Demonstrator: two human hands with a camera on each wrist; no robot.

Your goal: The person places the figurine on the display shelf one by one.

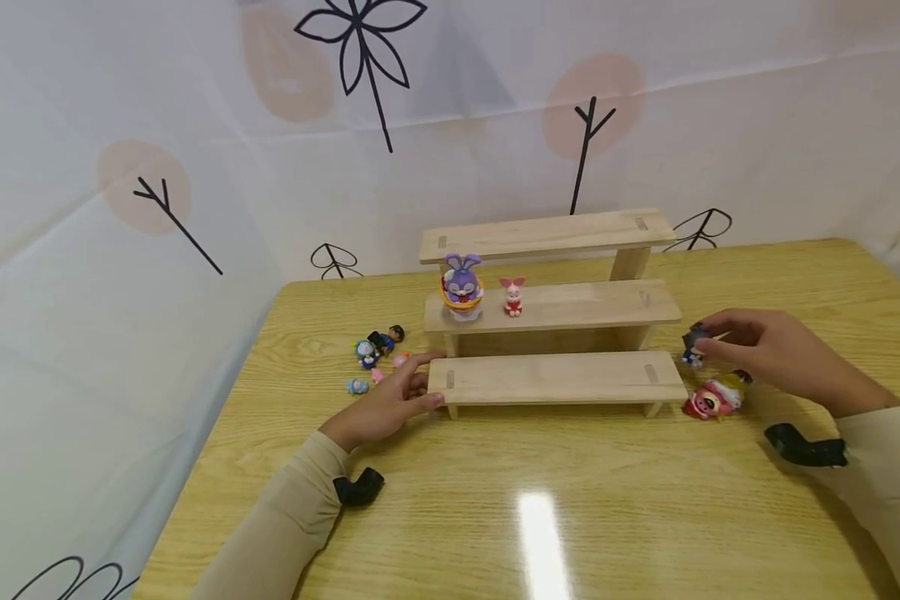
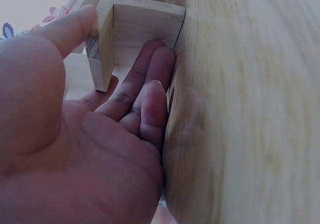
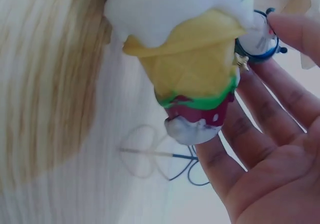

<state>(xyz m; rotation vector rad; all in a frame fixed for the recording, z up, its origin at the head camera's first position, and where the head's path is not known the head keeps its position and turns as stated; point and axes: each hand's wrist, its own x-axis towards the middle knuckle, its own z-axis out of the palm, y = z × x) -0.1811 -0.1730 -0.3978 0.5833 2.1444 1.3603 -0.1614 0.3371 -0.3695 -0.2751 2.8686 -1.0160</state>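
the left hand [image 1: 381, 407] grips the left end of a three-tier wooden stand [image 1: 555, 379], which runs lengthwise left to right. the right hand [image 1: 783, 354] pinches a small dark figurine [image 1: 693, 346] between thumb and fingers, just right of the stand, roughly upright; its facing is unclear.

Matt and glossy: wood, plastic, cloth
The rack [image 1: 555, 379] looks like matt, fine-grained bare wood; the wood-grained table [image 1: 420, 525] is glossy, mirroring a light. Dark figure [image 1: 692, 348] and cone toy [image 3: 190, 62] look plastic, the latter smooth; backdrop [image 1: 480, 167] and sleeves [image 1: 285, 517], creased cloth.
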